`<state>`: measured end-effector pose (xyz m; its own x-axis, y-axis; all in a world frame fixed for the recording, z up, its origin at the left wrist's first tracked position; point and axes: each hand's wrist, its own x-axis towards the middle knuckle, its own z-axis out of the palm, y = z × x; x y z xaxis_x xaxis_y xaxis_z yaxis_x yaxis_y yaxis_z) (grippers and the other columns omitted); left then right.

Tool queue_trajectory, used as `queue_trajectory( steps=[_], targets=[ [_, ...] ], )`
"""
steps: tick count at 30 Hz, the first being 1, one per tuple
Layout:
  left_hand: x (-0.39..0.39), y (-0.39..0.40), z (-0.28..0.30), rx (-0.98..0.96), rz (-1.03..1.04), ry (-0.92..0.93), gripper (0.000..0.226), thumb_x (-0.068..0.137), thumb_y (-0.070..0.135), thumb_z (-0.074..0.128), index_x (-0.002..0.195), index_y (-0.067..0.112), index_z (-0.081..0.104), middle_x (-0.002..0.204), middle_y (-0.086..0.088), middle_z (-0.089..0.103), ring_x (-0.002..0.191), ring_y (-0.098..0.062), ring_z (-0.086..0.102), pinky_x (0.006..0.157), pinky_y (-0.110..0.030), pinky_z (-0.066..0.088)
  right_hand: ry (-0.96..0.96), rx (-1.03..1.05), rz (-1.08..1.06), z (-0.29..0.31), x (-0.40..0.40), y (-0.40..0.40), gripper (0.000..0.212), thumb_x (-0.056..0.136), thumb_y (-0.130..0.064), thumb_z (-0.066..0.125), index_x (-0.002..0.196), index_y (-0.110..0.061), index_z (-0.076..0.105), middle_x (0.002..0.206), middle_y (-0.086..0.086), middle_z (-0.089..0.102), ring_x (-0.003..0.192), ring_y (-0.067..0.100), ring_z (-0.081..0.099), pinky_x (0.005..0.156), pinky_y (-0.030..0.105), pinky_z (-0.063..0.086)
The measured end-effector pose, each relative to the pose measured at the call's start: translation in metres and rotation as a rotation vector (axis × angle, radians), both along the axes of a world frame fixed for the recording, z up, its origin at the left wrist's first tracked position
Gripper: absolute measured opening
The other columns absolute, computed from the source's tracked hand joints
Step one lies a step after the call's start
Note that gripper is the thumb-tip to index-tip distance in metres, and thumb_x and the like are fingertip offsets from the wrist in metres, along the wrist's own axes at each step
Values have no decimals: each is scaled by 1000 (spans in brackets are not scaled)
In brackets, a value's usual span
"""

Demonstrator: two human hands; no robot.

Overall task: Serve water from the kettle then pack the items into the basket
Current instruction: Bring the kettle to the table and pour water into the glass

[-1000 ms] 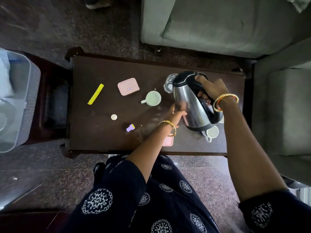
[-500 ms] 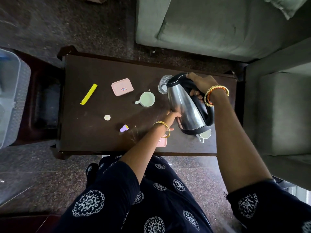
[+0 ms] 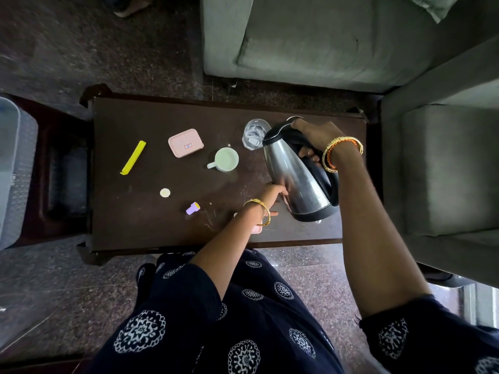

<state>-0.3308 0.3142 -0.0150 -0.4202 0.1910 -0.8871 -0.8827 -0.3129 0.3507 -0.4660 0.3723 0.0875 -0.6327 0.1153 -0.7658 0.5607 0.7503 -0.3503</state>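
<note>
A steel kettle (image 3: 294, 182) with a black lid and handle is tilted above the right part of the dark table (image 3: 162, 117), its spout toward a clear glass (image 3: 255, 133) holding water. My right hand (image 3: 314, 134) grips the top of the kettle's handle. My left hand (image 3: 274, 193) presses against the kettle's lower side. A pale green mug (image 3: 226, 159) stands left of the kettle. At the far left edge sits a translucent basket (image 3: 10, 168).
On the table lie a pink lidded box (image 3: 185, 143), a yellow clip stick (image 3: 133, 157), a small white round piece (image 3: 165, 192) and a purple cap (image 3: 193, 208). A pink item (image 3: 257, 229) peeks from under my left wrist. Grey sofas (image 3: 310, 41) stand behind and to the right.
The kettle stays tilted in both hands and has shifted slightly. The small mug seen below its base earlier is now hidden behind it.
</note>
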Motion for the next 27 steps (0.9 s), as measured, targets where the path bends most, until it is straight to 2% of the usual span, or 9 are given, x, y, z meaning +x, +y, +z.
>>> queue_trajectory(
  steps=[5,9,14,18,20,23,27],
  targets=[
    [5,3,3,15,-13,15,14,83,16,51,98,15,51,107,-9,55,104,-23,51,91,-44,43,-14,-4,-8,10,4,2,53,65,-57,60,72,-5,64,41,7,60,23,15,36,35,17,37],
    [7,4,4,13,-19,13,5,82,18,50,84,18,55,105,-9,58,100,-23,53,87,-40,43,-20,-9,1,20,4,4,50,69,-56,60,74,-6,62,40,6,60,25,15,39,36,16,38],
    [4,6,5,33,-36,-6,15,84,21,47,73,19,57,103,-8,61,100,-22,53,95,-40,41,41,18,52,32,4,7,39,77,-49,60,64,-13,53,27,-4,50,21,9,42,29,13,37],
    [2,8,6,47,-5,-9,21,86,22,46,69,18,57,87,-2,63,101,-22,55,97,-40,40,68,35,59,36,4,9,40,78,-50,61,64,-13,52,26,-4,50,22,9,43,30,13,39],
    [2,8,6,56,24,-5,24,89,25,43,70,18,56,92,-4,65,103,-24,56,99,-42,40,69,44,66,38,4,10,41,78,-51,60,65,-12,53,27,-4,51,23,10,44,31,13,39],
    [3,8,5,68,48,-2,30,93,32,37,77,18,59,116,-12,63,110,-27,57,99,-43,39,50,39,76,41,3,11,41,78,-50,59,66,-12,53,28,-3,52,24,10,44,30,13,39],
    [3,8,3,73,69,-9,33,93,37,36,84,16,60,108,-10,63,100,-25,59,93,-41,40,40,33,81,45,3,12,41,79,-50,59,66,-11,53,28,-3,52,28,12,45,32,12,40]
  ],
)
